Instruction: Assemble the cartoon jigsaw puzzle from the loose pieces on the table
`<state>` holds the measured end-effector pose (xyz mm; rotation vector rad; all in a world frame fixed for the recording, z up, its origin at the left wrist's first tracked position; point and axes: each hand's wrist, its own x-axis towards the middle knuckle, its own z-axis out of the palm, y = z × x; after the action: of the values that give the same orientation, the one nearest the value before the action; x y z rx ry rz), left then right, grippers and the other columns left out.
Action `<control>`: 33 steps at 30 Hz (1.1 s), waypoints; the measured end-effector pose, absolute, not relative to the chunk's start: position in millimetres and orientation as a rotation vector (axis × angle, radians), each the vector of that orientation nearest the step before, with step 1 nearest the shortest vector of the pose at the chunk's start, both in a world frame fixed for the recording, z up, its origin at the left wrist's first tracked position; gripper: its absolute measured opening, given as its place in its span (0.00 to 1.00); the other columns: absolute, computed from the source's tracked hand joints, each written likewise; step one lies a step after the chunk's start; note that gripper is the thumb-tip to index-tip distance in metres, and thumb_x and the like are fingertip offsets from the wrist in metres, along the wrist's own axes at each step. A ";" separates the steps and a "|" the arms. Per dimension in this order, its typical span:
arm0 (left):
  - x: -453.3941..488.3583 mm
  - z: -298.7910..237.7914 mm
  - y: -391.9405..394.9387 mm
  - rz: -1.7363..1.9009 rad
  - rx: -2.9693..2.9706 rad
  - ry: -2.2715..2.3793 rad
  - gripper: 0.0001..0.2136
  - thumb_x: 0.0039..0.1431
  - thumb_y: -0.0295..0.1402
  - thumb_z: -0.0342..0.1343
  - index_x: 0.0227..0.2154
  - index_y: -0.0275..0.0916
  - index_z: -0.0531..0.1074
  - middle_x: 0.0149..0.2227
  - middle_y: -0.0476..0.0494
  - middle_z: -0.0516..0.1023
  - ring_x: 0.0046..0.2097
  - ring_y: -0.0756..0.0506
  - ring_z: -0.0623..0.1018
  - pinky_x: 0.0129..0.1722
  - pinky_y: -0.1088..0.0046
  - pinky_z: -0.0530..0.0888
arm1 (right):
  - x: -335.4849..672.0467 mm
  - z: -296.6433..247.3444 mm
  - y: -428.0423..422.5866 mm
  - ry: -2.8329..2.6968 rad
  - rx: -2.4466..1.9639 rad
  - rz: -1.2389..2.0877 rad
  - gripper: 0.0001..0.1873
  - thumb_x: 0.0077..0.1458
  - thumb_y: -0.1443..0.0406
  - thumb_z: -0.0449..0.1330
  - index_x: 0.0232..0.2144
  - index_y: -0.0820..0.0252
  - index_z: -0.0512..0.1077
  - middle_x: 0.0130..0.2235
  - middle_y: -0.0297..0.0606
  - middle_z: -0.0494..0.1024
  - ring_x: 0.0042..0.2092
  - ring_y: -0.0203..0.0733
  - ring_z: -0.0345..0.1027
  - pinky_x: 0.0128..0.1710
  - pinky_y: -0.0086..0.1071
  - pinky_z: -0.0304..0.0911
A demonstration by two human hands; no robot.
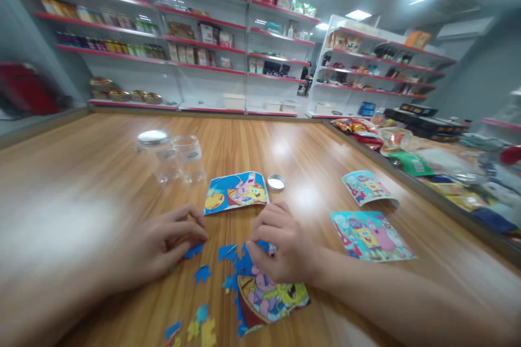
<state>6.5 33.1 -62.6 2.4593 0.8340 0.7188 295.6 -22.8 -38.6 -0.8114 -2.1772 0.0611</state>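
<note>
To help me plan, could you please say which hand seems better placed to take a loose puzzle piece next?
Probably the left hand: loose puzzle pieces lie close by it, while the right hand is over the partly joined puzzle.

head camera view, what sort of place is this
Probably a shop, or a room set up like one: tall white shelving with red edges carries rows of small coloured containers, and multicoloured packets are heaped beyond the right edge of the brown wood-grain tabletop.
</note>
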 end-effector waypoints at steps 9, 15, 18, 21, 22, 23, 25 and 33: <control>4.9 -50.0 20.8 0.579 2.463 0.863 0.11 0.63 0.25 0.50 0.40 0.43 0.76 0.49 0.44 0.69 0.33 0.52 0.72 0.35 0.74 0.70 | 300.4 -40.1 -28.1 -2.114 -1.152 0.024 0.05 0.58 0.67 0.59 0.33 0.58 0.76 0.51 0.47 0.74 0.54 0.54 0.65 0.53 0.51 0.59; 6.2 -48.6 25.1 0.648 2.388 0.867 0.10 0.65 0.25 0.50 0.39 0.41 0.76 0.48 0.43 0.67 0.32 0.53 0.71 0.34 0.74 0.70 | 303.2 -48.3 -5.7 -2.213 -1.357 -0.024 0.26 0.62 0.63 0.55 0.61 0.63 0.64 0.66 0.53 0.60 0.67 0.59 0.51 0.62 0.58 0.54; 6.4 -46.9 26.2 0.672 2.376 0.870 0.10 0.65 0.25 0.50 0.39 0.40 0.76 0.47 0.43 0.67 0.32 0.53 0.71 0.33 0.75 0.69 | 304.5 -46.7 -2.5 -2.082 -1.342 -0.105 0.31 0.62 0.64 0.54 0.65 0.67 0.56 0.68 0.55 0.56 0.68 0.57 0.51 0.62 0.54 0.56; 6.4 -47.0 26.1 0.685 2.371 0.867 0.10 0.65 0.26 0.51 0.41 0.40 0.76 0.47 0.43 0.67 0.34 0.52 0.72 0.34 0.75 0.70 | 305.0 -44.4 -6.9 -2.095 -1.315 -0.170 0.29 0.60 0.65 0.55 0.63 0.67 0.61 0.68 0.54 0.57 0.68 0.59 0.51 0.62 0.55 0.55; 6.5 -47.5 26.1 0.693 2.369 0.862 0.10 0.65 0.26 0.51 0.42 0.41 0.76 0.46 0.43 0.67 0.35 0.51 0.72 0.35 0.74 0.70 | 304.8 -44.1 -8.9 -2.126 -1.313 -0.173 0.27 0.60 0.66 0.55 0.61 0.66 0.64 0.67 0.53 0.59 0.67 0.59 0.52 0.62 0.56 0.55; 6.5 -48.2 26.4 0.709 2.368 0.860 0.10 0.65 0.26 0.51 0.43 0.41 0.76 0.46 0.43 0.68 0.36 0.51 0.73 0.35 0.74 0.71 | 304.7 -44.0 -10.8 -2.154 -1.312 -0.171 0.24 0.60 0.65 0.55 0.58 0.65 0.67 0.66 0.52 0.62 0.67 0.60 0.54 0.62 0.57 0.54; 6.7 -49.9 27.3 0.760 2.368 0.874 0.10 0.64 0.26 0.51 0.42 0.40 0.77 0.45 0.43 0.69 0.36 0.51 0.72 0.34 0.75 0.71 | 304.3 -44.5 -13.2 -2.188 -1.303 -0.160 0.18 0.61 0.65 0.55 0.52 0.62 0.73 0.64 0.48 0.67 0.66 0.60 0.56 0.62 0.58 0.52; 7.6 -49.6 28.8 0.828 2.343 0.919 0.10 0.60 0.23 0.52 0.37 0.38 0.78 0.43 0.44 0.70 0.31 0.53 0.70 0.30 0.77 0.68 | 307.6 -43.9 -12.3 -2.160 -1.214 -0.106 0.09 0.60 0.69 0.57 0.31 0.57 0.77 0.51 0.42 0.78 0.55 0.51 0.67 0.56 0.51 0.58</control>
<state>7.6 28.8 -49.6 2.3433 0.9186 0.8280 307.6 -12.3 -43.9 -1.2138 -2.1597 -0.1058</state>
